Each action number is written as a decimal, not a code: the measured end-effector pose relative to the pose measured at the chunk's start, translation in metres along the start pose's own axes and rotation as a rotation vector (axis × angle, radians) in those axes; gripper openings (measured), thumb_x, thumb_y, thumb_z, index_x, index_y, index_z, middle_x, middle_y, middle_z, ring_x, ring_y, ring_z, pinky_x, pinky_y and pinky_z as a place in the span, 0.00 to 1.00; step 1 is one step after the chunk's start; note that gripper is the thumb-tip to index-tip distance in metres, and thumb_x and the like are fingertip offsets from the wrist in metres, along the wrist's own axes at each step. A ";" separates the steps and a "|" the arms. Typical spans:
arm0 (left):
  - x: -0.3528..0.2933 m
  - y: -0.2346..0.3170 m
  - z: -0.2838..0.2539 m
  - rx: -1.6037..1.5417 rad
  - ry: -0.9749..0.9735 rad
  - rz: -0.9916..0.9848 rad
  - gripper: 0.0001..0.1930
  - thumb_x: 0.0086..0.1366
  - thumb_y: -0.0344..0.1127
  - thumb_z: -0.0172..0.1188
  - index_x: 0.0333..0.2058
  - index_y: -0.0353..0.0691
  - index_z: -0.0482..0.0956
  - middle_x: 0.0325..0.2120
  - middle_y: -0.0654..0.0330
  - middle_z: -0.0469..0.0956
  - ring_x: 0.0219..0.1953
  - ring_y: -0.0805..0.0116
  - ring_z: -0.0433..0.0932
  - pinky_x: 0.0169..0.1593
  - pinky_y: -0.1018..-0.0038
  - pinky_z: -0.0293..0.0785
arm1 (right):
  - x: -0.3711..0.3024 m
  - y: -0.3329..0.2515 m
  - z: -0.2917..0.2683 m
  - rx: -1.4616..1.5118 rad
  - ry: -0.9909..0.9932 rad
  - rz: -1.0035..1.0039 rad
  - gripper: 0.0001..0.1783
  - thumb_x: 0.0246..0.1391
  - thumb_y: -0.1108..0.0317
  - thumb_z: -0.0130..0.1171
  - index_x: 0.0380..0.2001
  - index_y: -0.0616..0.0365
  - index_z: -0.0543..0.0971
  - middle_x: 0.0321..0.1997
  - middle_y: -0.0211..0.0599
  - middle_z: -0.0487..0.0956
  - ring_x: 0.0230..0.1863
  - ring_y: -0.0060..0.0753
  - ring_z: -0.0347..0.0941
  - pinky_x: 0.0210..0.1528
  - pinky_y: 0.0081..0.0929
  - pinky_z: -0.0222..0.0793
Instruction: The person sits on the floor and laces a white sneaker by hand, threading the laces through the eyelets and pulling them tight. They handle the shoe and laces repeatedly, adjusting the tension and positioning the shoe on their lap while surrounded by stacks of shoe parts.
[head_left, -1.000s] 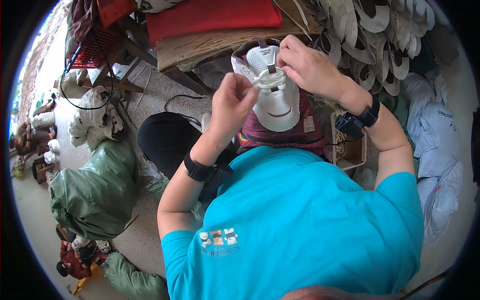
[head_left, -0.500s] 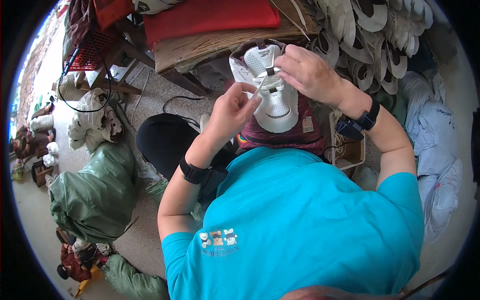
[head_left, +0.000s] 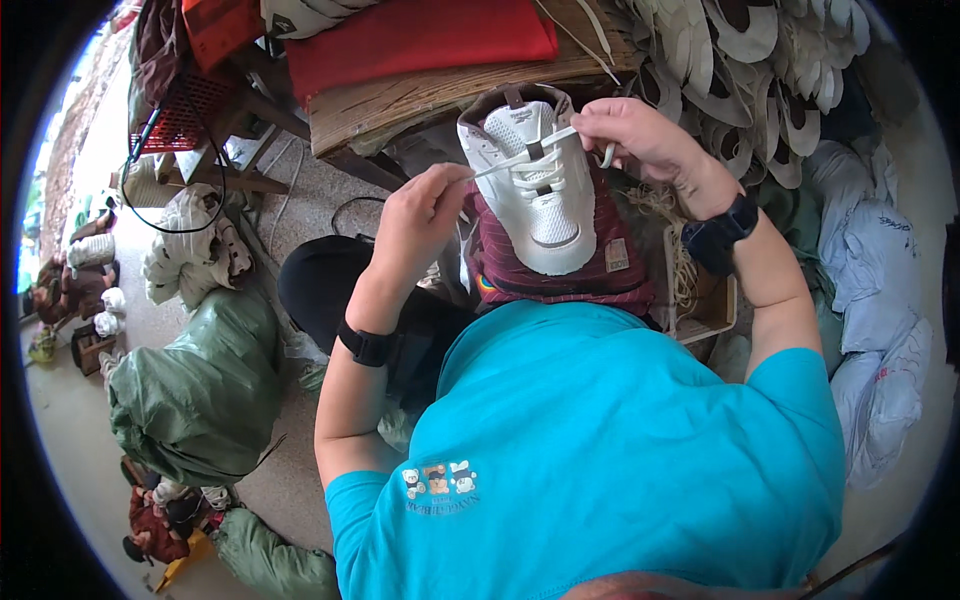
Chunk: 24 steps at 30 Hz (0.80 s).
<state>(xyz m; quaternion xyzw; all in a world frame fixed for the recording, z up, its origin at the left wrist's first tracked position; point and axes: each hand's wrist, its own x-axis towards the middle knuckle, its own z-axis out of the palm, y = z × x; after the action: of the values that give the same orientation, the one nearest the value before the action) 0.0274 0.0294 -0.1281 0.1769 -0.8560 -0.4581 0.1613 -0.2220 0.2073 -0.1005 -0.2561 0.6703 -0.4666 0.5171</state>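
Note:
A white sneaker lies on the dark red striped cloth over my lap, its toe toward me and its brown-lined collar away. A white shoelace is threaded through its lower eyelets and crosses the tongue. My left hand, left of the shoe, pinches one end of the lace. At the shoe's upper right, my right hand has the lace between thumb and fingers, with a loop hanging under it. Between the two hands the lace stretches taut, slanting over the tongue.
Beyond the shoe stands a wooden table with a red cloth. Many pale shoe parts hang at far right. A box of laces sits right of my lap; a green sack stands left. Farther left another person is visible.
My hands have moved apart, left hand to the left and right hand slightly right. The lace is now pulled straight across the shoe, and the lacing below shows more plainly.

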 end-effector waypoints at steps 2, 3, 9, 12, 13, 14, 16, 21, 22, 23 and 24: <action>0.000 -0.022 -0.003 0.123 0.052 0.128 0.06 0.64 0.27 0.59 0.39 0.37 0.81 0.28 0.57 0.75 0.29 0.66 0.76 0.34 0.73 0.71 | -0.002 0.006 -0.016 -0.336 -0.054 -0.169 0.12 0.63 0.59 0.56 0.30 0.54 0.80 0.26 0.22 0.71 0.26 0.17 0.66 0.31 0.17 0.64; 0.001 -0.032 -0.008 0.259 0.047 0.095 0.06 0.63 0.28 0.60 0.38 0.37 0.81 0.29 0.55 0.74 0.32 0.57 0.77 0.36 0.69 0.73 | -0.002 0.016 -0.023 -0.512 -0.033 -0.311 0.12 0.63 0.60 0.56 0.32 0.56 0.81 0.28 0.24 0.72 0.29 0.19 0.68 0.34 0.19 0.65; -0.002 -0.061 -0.004 -0.034 0.159 -0.304 0.07 0.69 0.35 0.58 0.39 0.37 0.78 0.35 0.56 0.79 0.37 0.61 0.80 0.38 0.66 0.77 | 0.000 0.049 -0.046 -0.782 0.166 -0.210 0.13 0.65 0.62 0.53 0.37 0.60 0.81 0.35 0.34 0.80 0.38 0.25 0.77 0.41 0.24 0.71; 0.002 -0.068 -0.002 -0.842 0.192 -0.295 0.12 0.75 0.38 0.49 0.43 0.33 0.72 0.43 0.52 0.80 0.49 0.62 0.80 0.51 0.64 0.77 | 0.007 0.048 -0.058 -0.290 0.206 0.039 0.13 0.68 0.62 0.50 0.42 0.59 0.79 0.38 0.37 0.83 0.38 0.24 0.79 0.40 0.21 0.74; 0.007 -0.049 -0.007 -1.063 0.204 -0.248 0.11 0.75 0.37 0.48 0.42 0.33 0.72 0.44 0.51 0.79 0.51 0.60 0.79 0.54 0.64 0.76 | 0.006 0.050 -0.054 0.048 0.211 -0.119 0.15 0.69 0.61 0.48 0.46 0.60 0.77 0.42 0.41 0.83 0.42 0.23 0.80 0.42 0.19 0.76; 0.013 -0.029 -0.014 -1.281 0.221 -0.196 0.11 0.75 0.36 0.47 0.41 0.34 0.72 0.45 0.49 0.79 0.53 0.59 0.78 0.57 0.64 0.74 | 0.004 0.046 -0.056 0.197 0.236 -0.207 0.14 0.69 0.62 0.48 0.45 0.61 0.77 0.43 0.42 0.83 0.43 0.27 0.80 0.44 0.21 0.76; 0.017 -0.019 -0.025 -1.575 0.268 -0.170 0.07 0.74 0.32 0.45 0.42 0.35 0.70 0.35 0.56 0.75 0.39 0.70 0.74 0.46 0.73 0.72 | 0.001 0.029 -0.062 0.501 0.278 -0.389 0.13 0.67 0.65 0.49 0.44 0.64 0.76 0.45 0.45 0.82 0.45 0.35 0.80 0.49 0.26 0.76; 0.008 -0.065 -0.073 -1.649 0.350 -0.219 0.06 0.74 0.30 0.45 0.43 0.36 0.68 0.26 0.65 0.65 0.23 0.77 0.58 0.29 0.78 0.59 | -0.002 0.034 -0.156 0.782 0.390 -0.492 0.11 0.62 0.76 0.50 0.45 0.69 0.77 0.45 0.50 0.82 0.39 0.31 0.79 0.44 0.24 0.77; -0.001 -0.085 -0.087 -1.578 0.421 -0.265 0.06 0.74 0.30 0.44 0.43 0.36 0.68 0.26 0.65 0.66 0.23 0.77 0.59 0.28 0.78 0.59 | -0.008 0.042 -0.176 0.829 0.343 -0.532 0.11 0.61 0.78 0.50 0.44 0.70 0.77 0.44 0.50 0.82 0.36 0.29 0.79 0.41 0.23 0.76; -0.014 -0.106 -0.102 -1.534 0.501 -0.284 0.06 0.74 0.30 0.44 0.43 0.36 0.68 0.26 0.64 0.66 0.22 0.77 0.59 0.27 0.79 0.58 | -0.012 0.043 -0.181 0.795 0.557 -0.529 0.11 0.61 0.78 0.48 0.45 0.70 0.76 0.44 0.51 0.81 0.31 0.24 0.75 0.33 0.19 0.73; -0.026 -0.121 -0.115 -1.495 0.575 -0.300 0.06 0.74 0.29 0.43 0.43 0.35 0.68 0.26 0.64 0.67 0.21 0.77 0.59 0.27 0.79 0.58 | -0.018 0.052 -0.200 0.767 0.643 -0.550 0.12 0.62 0.77 0.48 0.46 0.70 0.74 0.43 0.50 0.81 0.28 0.22 0.72 0.30 0.18 0.71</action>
<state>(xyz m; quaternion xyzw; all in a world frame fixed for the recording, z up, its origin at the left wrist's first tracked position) 0.1194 -0.1049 -0.1724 0.2460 -0.2163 -0.8620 0.3869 -0.3950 0.3175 -0.1327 -0.0603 0.4855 -0.8483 0.2028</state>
